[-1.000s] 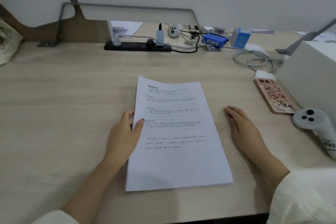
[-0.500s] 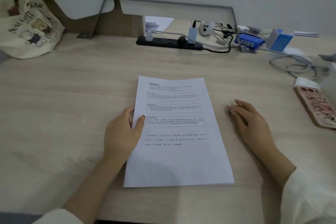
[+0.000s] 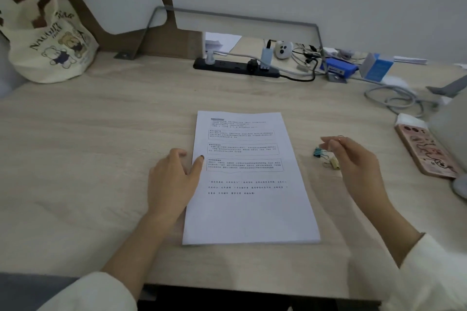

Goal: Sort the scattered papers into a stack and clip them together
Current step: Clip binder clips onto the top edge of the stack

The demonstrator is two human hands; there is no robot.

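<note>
A neat stack of printed papers lies in the middle of the wooden desk. My left hand rests at the stack's left edge, thumb pressed on the top sheet and fingers on the desk beside it. My right hand hovers just right of the stack, blurred, with its fingers loosely spread and nothing in them. Under its fingertips lie two small binder clips on the desk, a teal binder clip and a pale yellow binder clip.
A phone in a pink case lies at the right, next to a grey box. A black power strip, cables and blue boxes line the back. A cream tote bag stands back left.
My right hand has lifted off the desk, uncovering two binder clips beneath it. The left hand stays on the stack. The view has swung left, bringing the tote bag in.
</note>
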